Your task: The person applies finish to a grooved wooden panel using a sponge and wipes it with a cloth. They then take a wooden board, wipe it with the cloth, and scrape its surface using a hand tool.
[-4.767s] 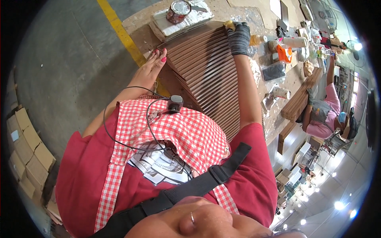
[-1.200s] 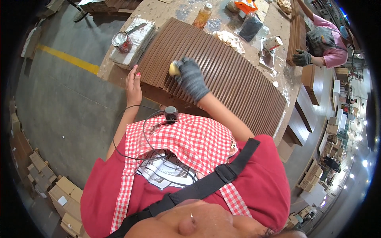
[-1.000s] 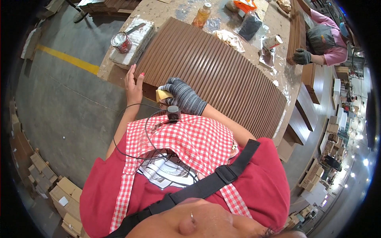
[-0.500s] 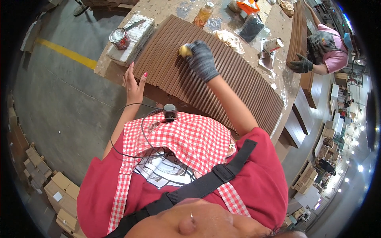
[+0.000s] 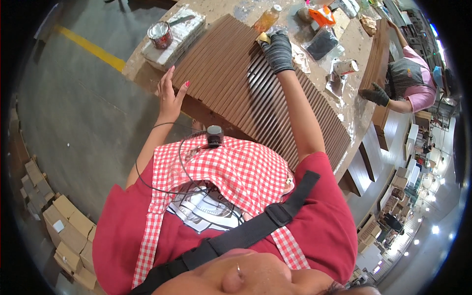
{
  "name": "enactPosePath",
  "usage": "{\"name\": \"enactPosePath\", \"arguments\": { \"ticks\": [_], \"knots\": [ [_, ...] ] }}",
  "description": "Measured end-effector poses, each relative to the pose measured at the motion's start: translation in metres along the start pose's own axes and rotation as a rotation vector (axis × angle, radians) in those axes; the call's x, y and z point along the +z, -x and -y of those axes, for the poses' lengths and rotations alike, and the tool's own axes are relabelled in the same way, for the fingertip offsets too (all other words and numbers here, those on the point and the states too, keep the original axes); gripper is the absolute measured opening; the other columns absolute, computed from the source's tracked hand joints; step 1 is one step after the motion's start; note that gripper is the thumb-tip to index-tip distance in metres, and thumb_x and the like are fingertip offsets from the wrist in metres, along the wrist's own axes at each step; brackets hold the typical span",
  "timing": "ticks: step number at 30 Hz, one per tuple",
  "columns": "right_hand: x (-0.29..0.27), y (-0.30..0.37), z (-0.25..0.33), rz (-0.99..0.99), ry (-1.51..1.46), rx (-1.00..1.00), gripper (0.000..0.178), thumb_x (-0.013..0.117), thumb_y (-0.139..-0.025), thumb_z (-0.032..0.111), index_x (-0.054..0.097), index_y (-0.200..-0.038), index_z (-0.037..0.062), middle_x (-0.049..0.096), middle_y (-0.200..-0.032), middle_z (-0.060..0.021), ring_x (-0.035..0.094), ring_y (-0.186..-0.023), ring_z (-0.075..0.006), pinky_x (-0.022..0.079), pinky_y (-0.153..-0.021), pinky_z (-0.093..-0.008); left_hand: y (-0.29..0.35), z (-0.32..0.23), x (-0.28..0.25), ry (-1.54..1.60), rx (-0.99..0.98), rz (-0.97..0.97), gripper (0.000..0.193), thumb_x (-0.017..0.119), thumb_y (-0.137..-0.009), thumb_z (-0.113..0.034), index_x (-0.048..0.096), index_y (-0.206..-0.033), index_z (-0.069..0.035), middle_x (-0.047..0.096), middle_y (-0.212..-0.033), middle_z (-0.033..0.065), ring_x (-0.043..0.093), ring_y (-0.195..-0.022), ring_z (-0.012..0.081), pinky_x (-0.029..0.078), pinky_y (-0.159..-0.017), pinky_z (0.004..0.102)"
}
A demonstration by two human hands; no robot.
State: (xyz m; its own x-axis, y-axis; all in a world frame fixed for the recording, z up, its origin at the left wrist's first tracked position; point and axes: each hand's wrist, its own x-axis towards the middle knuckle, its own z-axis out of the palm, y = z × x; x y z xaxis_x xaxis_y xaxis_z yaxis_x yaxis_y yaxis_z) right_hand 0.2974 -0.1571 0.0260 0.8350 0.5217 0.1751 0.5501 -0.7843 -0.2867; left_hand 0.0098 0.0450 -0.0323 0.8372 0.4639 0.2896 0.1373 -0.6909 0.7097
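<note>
A row of brown grooved wooden strips [image 5: 231, 83] lies side by side on the workbench. My right hand [image 5: 278, 49], in a dark knit glove, presses a small yellow sponge [image 5: 263, 38] onto the far end of the strips, arm stretched out. My bare left hand [image 5: 171, 96] rests flat with fingers spread on the near left edge of the strips. It holds nothing.
A paint can [image 5: 160, 34] with a brush stands on a stack of boards at the bench's left end. An amber bottle [image 5: 268, 18], a small tin [image 5: 346, 67] and plastic bags lie beyond the strips. A co-worker's gloved hand [image 5: 376, 94] holds a brown board at right. Cardboard boxes [image 5: 59, 231] line the floor at left.
My right hand has slid the sponge along the strips from near my body out to their far end. My left hand has stayed at the near edge.
</note>
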Motion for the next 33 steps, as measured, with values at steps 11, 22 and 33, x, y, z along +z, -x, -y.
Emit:
{"name": "enactPosePath", "arguments": {
  "ticks": [11,22,33],
  "knots": [
    [-0.014,0.103,0.085,0.361,0.089,-0.137,0.026,0.070,-0.077,0.019,0.066,-0.099,0.0071,0.062,-0.099,-0.0114,0.057,-0.096,-0.0240,0.044,-0.092,-0.0383,-0.002,0.004,0.011,0.018,-0.002,0.002,0.063,0.054,-0.091,-0.042,0.034,-0.140,-0.007,0.039,-0.138,0.0145,0.032,-0.128,0.0314,0.024,-0.106,0.0434],
    [-0.033,0.150,0.123,0.538,-0.294,-0.121,0.036,0.074,-0.072,0.023,0.067,-0.104,0.0073,0.057,-0.106,-0.0129,0.054,-0.103,-0.0285,0.043,-0.093,-0.0398,-0.005,0.003,0.012,0.047,0.019,0.020,0.067,0.051,-0.091,-0.048,0.033,-0.140,-0.006,0.038,-0.138,0.0142,0.032,-0.129,0.0307,0.020,-0.108,0.0440],
    [-0.041,0.164,0.115,0.446,-0.465,-0.024,0.048,0.075,-0.074,0.034,0.064,-0.111,0.0053,0.060,-0.100,-0.0126,0.054,-0.102,-0.0271,0.042,-0.096,-0.0378,-0.011,0.001,0.009,0.092,0.016,-0.076,0.049,0.056,-0.091,-0.031,0.047,-0.132,-0.007,0.045,-0.135,0.0107,0.039,-0.125,0.0271,0.024,-0.106,0.0396]
  ]
}}
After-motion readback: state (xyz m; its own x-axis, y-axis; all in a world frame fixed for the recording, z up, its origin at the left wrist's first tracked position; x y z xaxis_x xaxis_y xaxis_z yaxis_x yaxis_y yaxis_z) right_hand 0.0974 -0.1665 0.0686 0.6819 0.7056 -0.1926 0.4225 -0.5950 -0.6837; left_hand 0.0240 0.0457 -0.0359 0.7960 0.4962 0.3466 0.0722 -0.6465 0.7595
